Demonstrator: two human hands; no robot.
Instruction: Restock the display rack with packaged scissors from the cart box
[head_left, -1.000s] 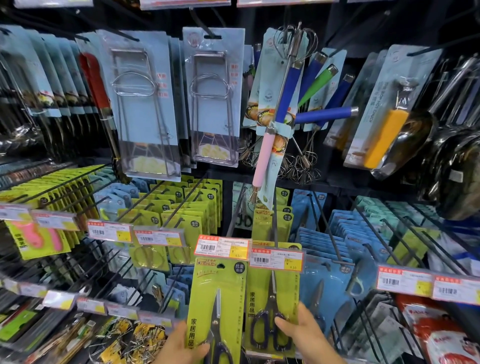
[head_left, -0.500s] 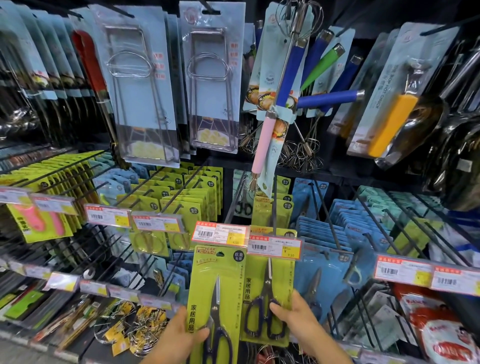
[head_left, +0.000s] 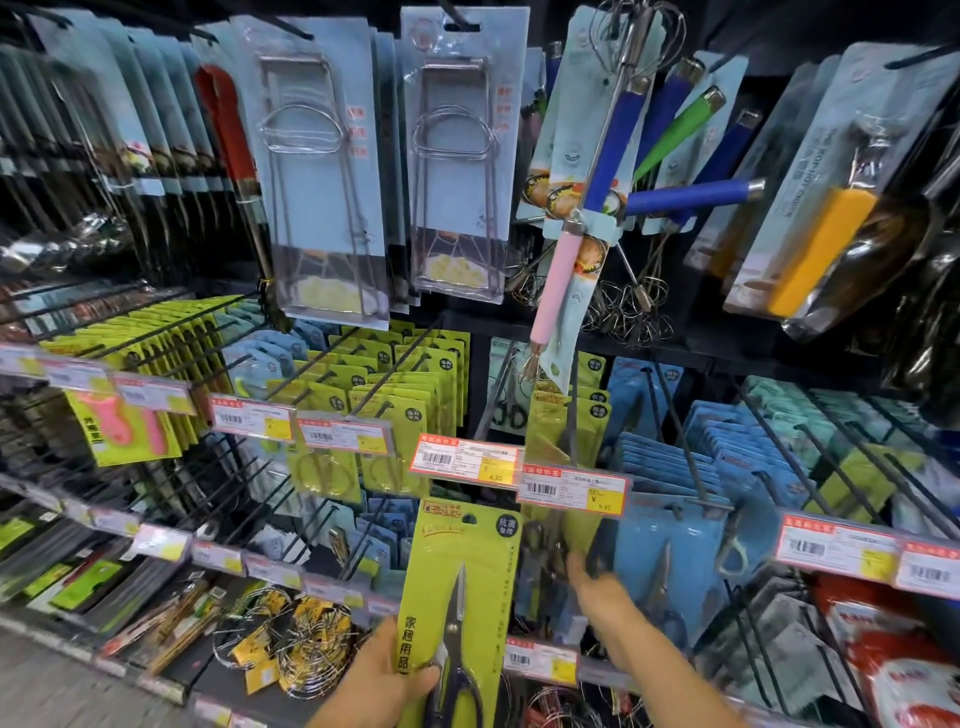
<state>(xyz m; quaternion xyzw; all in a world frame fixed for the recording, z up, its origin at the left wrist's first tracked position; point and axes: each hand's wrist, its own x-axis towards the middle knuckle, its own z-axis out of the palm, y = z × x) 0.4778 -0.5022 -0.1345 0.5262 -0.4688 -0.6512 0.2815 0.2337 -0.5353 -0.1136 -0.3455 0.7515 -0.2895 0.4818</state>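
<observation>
low in the middle of the frame the left hand (head_left: 387, 680) grips a green scissors pack (head_left: 457, 597) upright, its hang hole just below the peg's price tag (head_left: 464, 459), while the right hand (head_left: 589, 579), blurred, reaches among hung packs beside it.

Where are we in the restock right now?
Done: green scissor packs hang on the 9.50 hook. In hand: left hand grips another green scissors pack, unhung; right hand reaches the hung packs, blurred. Left: hanging that pack. The cart box is out of view.
</observation>
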